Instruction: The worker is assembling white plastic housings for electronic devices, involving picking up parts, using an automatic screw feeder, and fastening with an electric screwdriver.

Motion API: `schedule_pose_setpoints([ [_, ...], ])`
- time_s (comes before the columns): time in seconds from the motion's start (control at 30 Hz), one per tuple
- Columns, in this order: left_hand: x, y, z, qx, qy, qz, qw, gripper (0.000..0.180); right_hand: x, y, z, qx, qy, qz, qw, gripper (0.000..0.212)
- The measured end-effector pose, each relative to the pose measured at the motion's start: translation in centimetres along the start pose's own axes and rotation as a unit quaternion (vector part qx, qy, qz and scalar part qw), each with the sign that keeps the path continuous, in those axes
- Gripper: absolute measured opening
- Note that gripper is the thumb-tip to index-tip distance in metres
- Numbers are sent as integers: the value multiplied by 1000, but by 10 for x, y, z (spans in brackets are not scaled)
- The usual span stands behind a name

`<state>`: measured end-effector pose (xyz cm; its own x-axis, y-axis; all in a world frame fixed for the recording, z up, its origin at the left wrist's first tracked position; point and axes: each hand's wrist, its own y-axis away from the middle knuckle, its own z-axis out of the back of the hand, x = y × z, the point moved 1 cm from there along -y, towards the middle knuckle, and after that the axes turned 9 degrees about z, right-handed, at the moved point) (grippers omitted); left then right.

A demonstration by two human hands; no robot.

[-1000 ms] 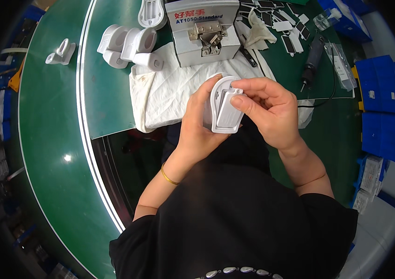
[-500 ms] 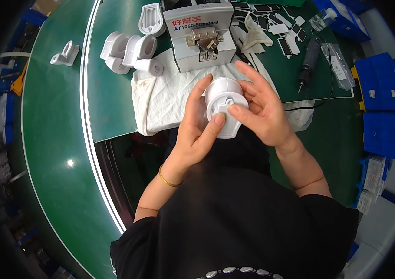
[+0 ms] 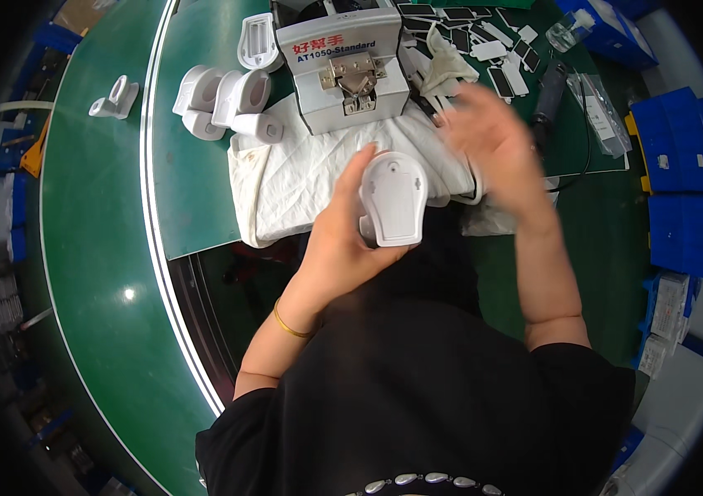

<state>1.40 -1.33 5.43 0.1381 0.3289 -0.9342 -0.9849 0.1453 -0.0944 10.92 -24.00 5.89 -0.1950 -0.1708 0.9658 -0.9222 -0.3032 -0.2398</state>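
Using the grey machine [image 3: 351,83] as landmark. White housing [image 3: 394,207] is on its near side, a little right of its centreline, held up past the near edge of the white cloth [image 3: 285,169]. Long axis runs about fore-aft: round end toward the machine, narrower flat end away from it. Recess faces my camera.

Left hand [image 3: 337,244] has the grip: wrapped on the housing's left flank and around under the flat end. That leaves the right flank uncovered, the side I'd call key.

Right hand [image 3: 490,136] sits right of the machine, well apart from the housing. Too blurred for me to tell whether its fingers are spread or pinching anything. It's nearest the crumpled rag [image 3: 447,68] and the dark power driver [image 3: 550,89], both right of the machine; black-and-white panels [image 3: 496,54] lie beyond the hand. Left hand is far the nearer to the housing.
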Motion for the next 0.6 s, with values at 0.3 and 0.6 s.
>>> schedule_pose_setpoints([
  [0.3,18,0,-5,-115,-42,-24,992,115,-41,-52,215,-274,539,-194,772,63],
  [0.6,40,-1,2,-51,-129,-87,986,83,37,-86,39,-121,-293,144,937,28],
])
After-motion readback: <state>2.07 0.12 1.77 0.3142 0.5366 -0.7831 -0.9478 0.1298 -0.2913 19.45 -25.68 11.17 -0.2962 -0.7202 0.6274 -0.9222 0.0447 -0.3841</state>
